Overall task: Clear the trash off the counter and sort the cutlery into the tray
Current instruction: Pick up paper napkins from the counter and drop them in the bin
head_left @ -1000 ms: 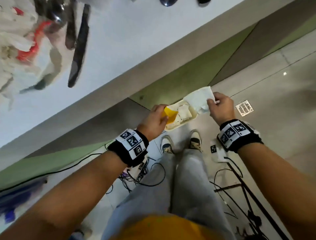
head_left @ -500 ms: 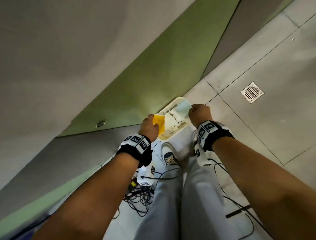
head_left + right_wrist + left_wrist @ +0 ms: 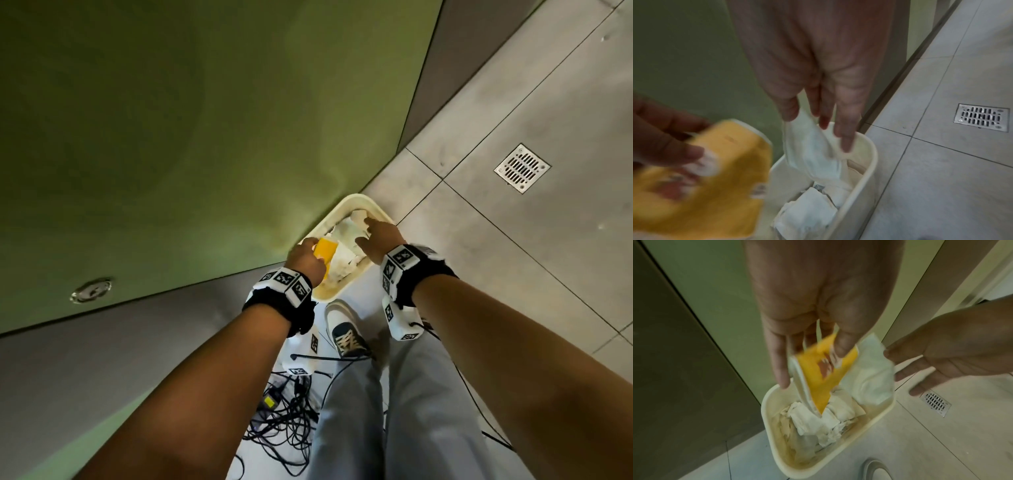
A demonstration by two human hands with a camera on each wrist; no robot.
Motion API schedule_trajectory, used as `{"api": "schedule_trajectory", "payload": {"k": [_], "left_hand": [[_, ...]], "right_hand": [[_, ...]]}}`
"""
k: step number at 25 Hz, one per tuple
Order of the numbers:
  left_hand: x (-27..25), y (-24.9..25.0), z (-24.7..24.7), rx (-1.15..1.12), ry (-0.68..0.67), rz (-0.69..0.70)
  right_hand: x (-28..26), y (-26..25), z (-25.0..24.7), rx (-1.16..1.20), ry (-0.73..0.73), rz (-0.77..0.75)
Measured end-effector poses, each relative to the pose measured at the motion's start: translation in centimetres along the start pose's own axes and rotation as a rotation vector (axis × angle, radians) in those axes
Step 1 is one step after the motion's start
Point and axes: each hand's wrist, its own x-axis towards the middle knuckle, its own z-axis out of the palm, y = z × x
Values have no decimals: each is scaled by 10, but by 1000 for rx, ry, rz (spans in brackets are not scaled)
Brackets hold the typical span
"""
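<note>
Trash, two pieces, poised over the cream waste bin (image 3: 356, 205) on the tiled floor (image 3: 513, 274). A second earlier both hands held their pieces higher above the bin, and the counter was in the head view; now it is out of frame and the hands are low at the rim. The white napkin (image 3: 813, 151) hangs into the bin from the right hand (image 3: 380, 240), whose fingers (image 3: 846, 129) are nearly straight and spread, thumb barely touching it: judged a release under way. The yellow wrapper (image 3: 818, 374) is pinched between thumb and fingers (image 3: 777, 363) of the left hand (image 3: 305, 262), its tip just above crumpled tissues (image 3: 813, 421) inside. Cutlery sorting remains. A floor drain (image 3: 522, 168) lies well apart.
</note>
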Motion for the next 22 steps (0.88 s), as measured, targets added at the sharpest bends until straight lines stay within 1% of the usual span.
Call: {"api": "schedule_trajectory", "payload": {"k": [2, 4, 6, 9, 11, 14, 16, 19, 22], "left_hand": [[3, -2, 6, 16, -24, 3], [0, -5, 7, 20, -30, 19], [-10, -1, 2, -48, -3, 34], [-38, 10, -17, -156, -9, 102], [-59, 24, -33, -194, -15, 186], [-108, 41, -64, -189, 29, 338], [-146, 51, -82, -204, 61, 408], [-226, 57, -114, -244, 91, 499], [-307, 56, -156, -286, 119, 614]], "right_hand": [[-1, 13, 8, 54, -35, 22], [-9, 26, 11, 102, -10, 49], [-21, 35, 9, 103, 33, 39], [-44, 29, -4, 87, 23, 2], [-62, 16, -21, 85, 38, -53], [-112, -15, -54, -9, 28, -172], [-152, -31, -80, -81, 37, -244], [-228, -58, -123, -100, 82, -306], [-300, -90, -165, -108, 115, -381]]}}
